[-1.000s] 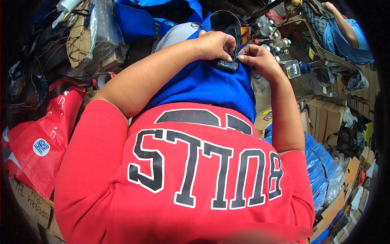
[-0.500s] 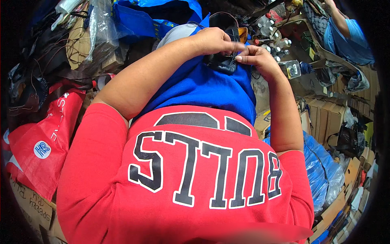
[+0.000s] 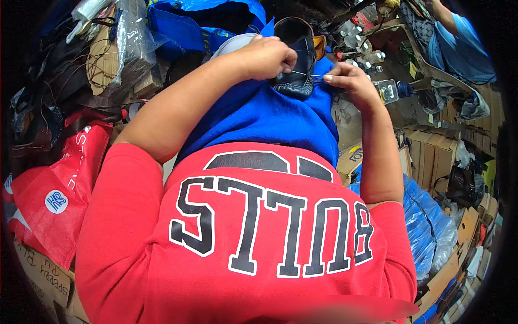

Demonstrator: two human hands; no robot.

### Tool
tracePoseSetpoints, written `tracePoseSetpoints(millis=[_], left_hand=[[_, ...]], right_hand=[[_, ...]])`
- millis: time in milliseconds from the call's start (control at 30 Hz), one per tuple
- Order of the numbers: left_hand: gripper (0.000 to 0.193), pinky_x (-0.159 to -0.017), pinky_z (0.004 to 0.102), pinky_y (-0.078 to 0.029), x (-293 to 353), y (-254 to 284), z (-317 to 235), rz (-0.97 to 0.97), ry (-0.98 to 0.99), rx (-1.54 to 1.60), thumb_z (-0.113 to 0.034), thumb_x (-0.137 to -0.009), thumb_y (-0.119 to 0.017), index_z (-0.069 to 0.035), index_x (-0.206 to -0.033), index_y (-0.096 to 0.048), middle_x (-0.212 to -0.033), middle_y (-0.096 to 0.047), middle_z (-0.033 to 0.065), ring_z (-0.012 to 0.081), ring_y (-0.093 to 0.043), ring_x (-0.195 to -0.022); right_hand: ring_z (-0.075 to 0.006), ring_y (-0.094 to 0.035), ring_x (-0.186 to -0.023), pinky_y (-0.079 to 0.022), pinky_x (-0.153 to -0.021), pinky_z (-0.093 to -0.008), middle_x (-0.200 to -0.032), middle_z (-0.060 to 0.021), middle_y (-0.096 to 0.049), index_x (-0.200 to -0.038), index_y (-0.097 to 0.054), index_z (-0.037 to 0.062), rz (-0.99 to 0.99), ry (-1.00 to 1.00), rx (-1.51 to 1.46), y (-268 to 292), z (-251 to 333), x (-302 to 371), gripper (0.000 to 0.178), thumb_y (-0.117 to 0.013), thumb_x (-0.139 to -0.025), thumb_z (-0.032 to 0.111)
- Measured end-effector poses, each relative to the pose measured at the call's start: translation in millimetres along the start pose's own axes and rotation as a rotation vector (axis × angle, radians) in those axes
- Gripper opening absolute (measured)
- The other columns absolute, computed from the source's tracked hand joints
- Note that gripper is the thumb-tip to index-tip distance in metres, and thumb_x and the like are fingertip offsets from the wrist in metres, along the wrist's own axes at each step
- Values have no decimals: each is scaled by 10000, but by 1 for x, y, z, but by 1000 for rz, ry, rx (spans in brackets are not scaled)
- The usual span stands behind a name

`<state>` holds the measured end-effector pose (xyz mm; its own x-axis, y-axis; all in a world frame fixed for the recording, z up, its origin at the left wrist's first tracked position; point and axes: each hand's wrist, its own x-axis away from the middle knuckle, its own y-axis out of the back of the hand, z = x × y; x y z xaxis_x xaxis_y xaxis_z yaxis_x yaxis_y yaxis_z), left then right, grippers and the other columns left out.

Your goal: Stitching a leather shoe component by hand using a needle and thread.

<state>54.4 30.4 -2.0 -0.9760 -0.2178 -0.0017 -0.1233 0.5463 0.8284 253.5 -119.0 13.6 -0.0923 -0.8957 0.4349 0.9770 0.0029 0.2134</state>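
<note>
At the black shoe [image 3: 306, 56] near twelve o'clock, a thin thread [image 3: 298, 72] is pinched by the left hand [image 3: 270, 58] at the shoe's nine o'clock and the right hand [image 3: 349, 82] at four, and might be snapped if tugged too hard.

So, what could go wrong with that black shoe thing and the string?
The thin strand runs tight-looking between the left hand and the right hand, so it might snap or dig into the fingers. The black shoe rests on the blue cloth over the lap and could slide if tugged. The clear bottle near the right wrist might get bumped.
</note>
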Motion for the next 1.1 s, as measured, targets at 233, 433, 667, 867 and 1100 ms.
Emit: tracePoseSetpoints(millis=[233,433,667,867,1100], left_hand=[[138,-726,421,-483,-1,-7,-14,57,122,163,-173,-803,-578,-115,-913,-635,-870,-662,128,322,-627,-863],[137,-716,430,-478,-6,-9,-18,39,35,171,-157,-814,-557,-99,-918,-625,-872,-653,148,343,-622,-847],[146,-707,443,-473,-9,-8,-25,66,27,106,-163,-827,-530,-111,-928,-622,-860,-649,149,352,-617,-836],[121,-691,428,-469,-6,-10,-19,50,24,137,-154,-849,-549,-59,-922,-564,-823,-628,169,361,-608,-807],[120,-668,444,-465,-2,-14,-13,13,-26,75,-158,-840,-556,-82,-933,-563,-796,-610,181,369,-603,-783]], right_hand=[[-82,-526,-784,-406,-777,-240,-799,26,-597,-841,-643,41,-94,50,-109,-5,-10,10,189,-731,-779,196],[-94,-537,-841,-410,-779,-241,-855,-15,-595,-793,-663,23,-146,70,-3,13,-22,41,162,-726,-768,170],[-175,-581,-839,-448,-754,-282,-890,-61,-618,-976,-687,49,-410,141,526,36,-29,5,226,-671,-819,211],[-255,-582,-896,-451,-828,-370,-947,-77,-616,-923,-679,100,-469,538,870,13,10,20,150,-667,-783,152],[-240,-581,-912,-391,-864,-405,-845,-45,-606,-885,-571,133,-195,500,1407,-25,26,14,89,-525,-811,112]])
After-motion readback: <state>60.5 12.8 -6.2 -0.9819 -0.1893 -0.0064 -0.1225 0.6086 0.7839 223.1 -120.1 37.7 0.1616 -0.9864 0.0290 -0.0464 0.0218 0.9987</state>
